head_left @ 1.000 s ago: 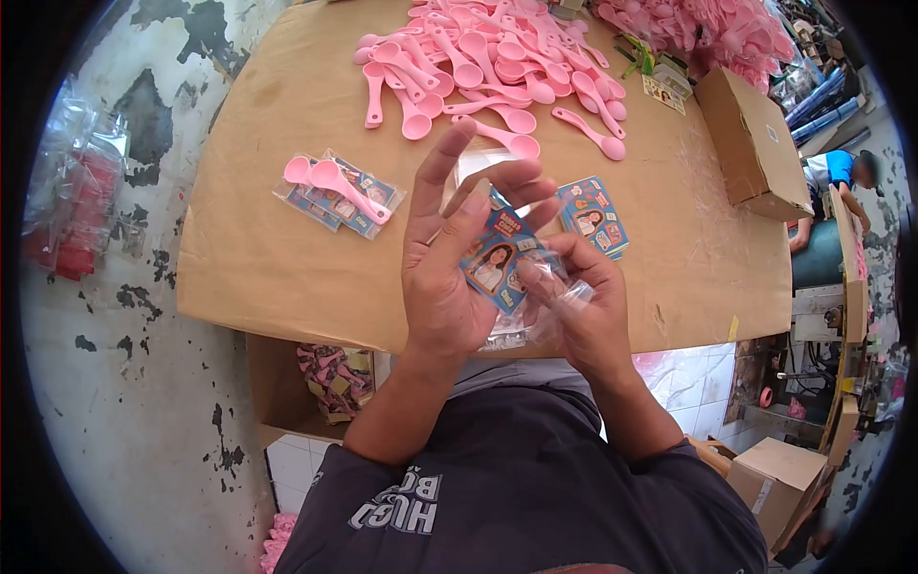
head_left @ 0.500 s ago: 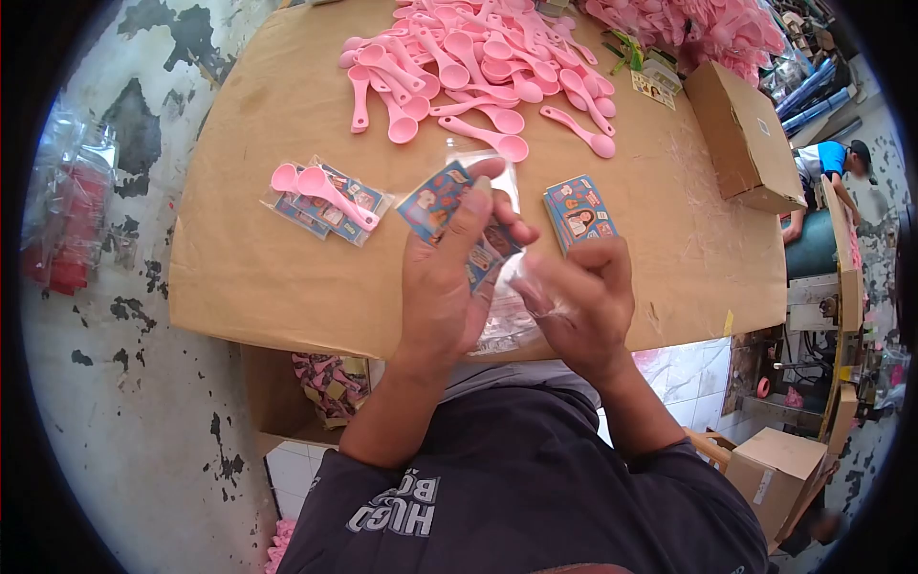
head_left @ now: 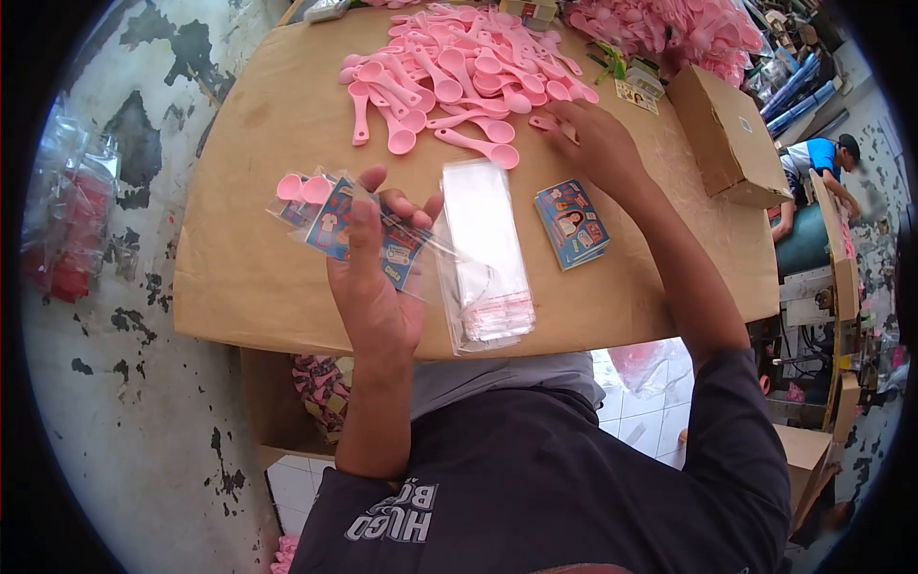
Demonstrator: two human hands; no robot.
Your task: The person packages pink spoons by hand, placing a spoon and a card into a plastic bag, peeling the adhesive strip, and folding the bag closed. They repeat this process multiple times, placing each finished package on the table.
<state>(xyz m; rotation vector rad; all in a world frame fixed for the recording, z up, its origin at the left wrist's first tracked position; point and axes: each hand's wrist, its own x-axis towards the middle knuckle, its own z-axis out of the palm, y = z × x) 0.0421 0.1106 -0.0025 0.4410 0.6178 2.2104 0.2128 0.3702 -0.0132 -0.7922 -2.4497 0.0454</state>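
My left hand (head_left: 373,277) grips blue printed cards in a clear plastic bag (head_left: 330,225), thumb on top, above the left side of the table. Partly behind it lie bagged cards with two pink spoons (head_left: 301,188) on them. At the lower right edge of the spoon pile, my right hand (head_left: 598,143) has its thumb and fingers around a pink measuring spoon (head_left: 540,122); only the handle end shows, the bowl is hidden under the hand. Between the hands lies a stack of clear plastic bags (head_left: 486,239). Right of it sits a stack of blue cards (head_left: 572,225).
A large heap of pink spoons (head_left: 459,67) covers the far middle of the brown table (head_left: 239,277). At the far right stand a cardboard box (head_left: 732,143) and bagged pink spoons (head_left: 669,33). Another person (head_left: 813,158) works beyond the right edge.
My right hand has left the plastic bag and reached up and right to the loose spoon. My left hand has moved left with the bagged cards, uncovering the bag stack.
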